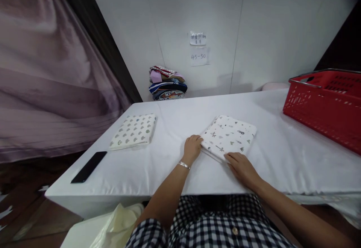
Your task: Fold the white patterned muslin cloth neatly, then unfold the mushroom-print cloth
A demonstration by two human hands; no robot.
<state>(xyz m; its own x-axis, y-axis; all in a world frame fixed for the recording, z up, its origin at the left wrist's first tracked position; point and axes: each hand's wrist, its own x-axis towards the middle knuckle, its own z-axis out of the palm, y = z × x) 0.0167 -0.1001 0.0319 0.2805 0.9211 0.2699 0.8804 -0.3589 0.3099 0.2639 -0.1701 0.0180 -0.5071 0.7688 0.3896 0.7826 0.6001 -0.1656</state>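
Much white tablecloth (176, 118) around a printed cloth (229, 134), pale wall (267, 34) behind

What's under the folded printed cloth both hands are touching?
The folded cloth lies on the white table cover, visible around it. The left hand and right hand touch its near side. Anything directly beneath is covered, so unseen.

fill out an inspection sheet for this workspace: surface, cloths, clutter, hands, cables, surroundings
Surface: table with a white cover, lightly wrinkled
Cloths: patterned cloth folded, under the fingers; second cloth folded, lying apart to the left
Clutter: black phone near the left edge; red basket at the right
Hands: left hand at the patterned cloth's left corner, right hand at its near edge; grip unclear
Cables: nothing seen
Surroundings: fabric stack behind the table; paper signs on the wall; pinkish curtain at the left
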